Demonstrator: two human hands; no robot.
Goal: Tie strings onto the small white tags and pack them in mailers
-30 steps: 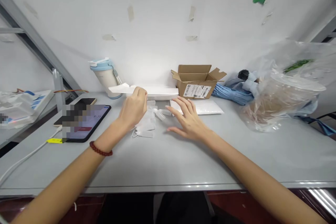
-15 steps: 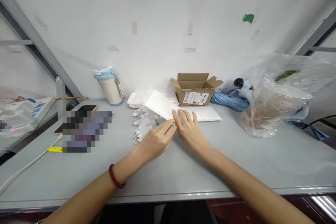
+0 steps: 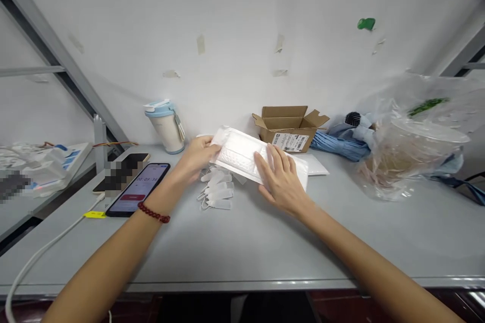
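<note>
A white padded bubble mailer (image 3: 238,150) lies at a slant across the middle of the table, its flap end at the left. My left hand (image 3: 197,159) is closed, fingers pinching that left end. On top of the mailer rests my right hand (image 3: 282,176), fingers spread over its surface and thumb near the lower edge. Several small white translucent tags with loops (image 3: 220,194) lie under and in front of the mailer's left part. Another flat white mailer (image 3: 317,165) shows partly behind my right hand. Whatever is inside the held mailer is hidden.
An opened cardboard box (image 3: 290,133) stands at the back, with a cream and blue tumbler (image 3: 166,128) to the left. Two phones lie left, one showing a timer (image 3: 138,189), beside a white cable (image 3: 45,242). Blue cloth (image 3: 339,145) and a plastic-wrapped container (image 3: 413,151) occupy the right.
My left hand has moved up and left to the mailer's flap end. My right hand has shifted slightly right and now lies over the mailer's right part, and the mailer lies less steeply.
</note>
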